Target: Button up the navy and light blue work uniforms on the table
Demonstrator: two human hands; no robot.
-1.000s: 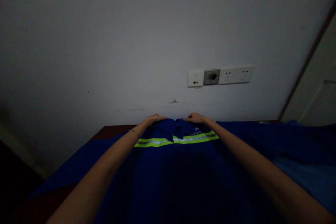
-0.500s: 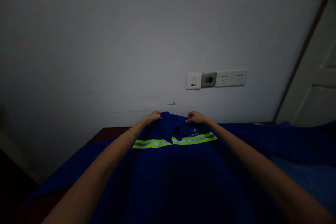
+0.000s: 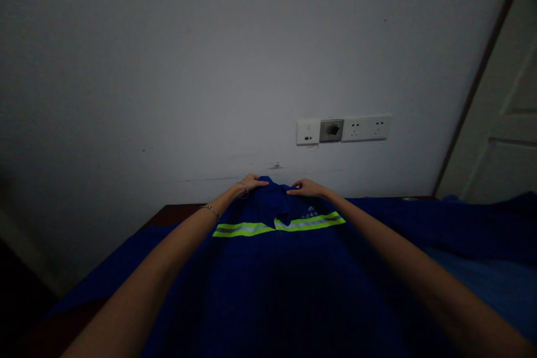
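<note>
A dark blue work shirt (image 3: 289, 274) with a yellow-green and silver reflective stripe (image 3: 243, 229) across the chest lies spread on a dark table (image 3: 172, 214), its collar (image 3: 274, 196) at the far edge by the wall. My left hand (image 3: 251, 182) rests on the collar's left side, fingers closed on the cloth, with a bracelet on the wrist. My right hand (image 3: 305, 187) pinches the collar's right side. Both arms reach straight forward over the shirt.
A white wall (image 3: 210, 67) rises right behind the table, with a strip of sockets and a switch (image 3: 344, 129). A door frame and white door (image 3: 503, 123) stand at the right. More blue cloth (image 3: 474, 235) covers the table's right side.
Both hands have drawn slightly closer together on the collar, which has risen and bunched a little between them. The view has drifted slightly to the right.
</note>
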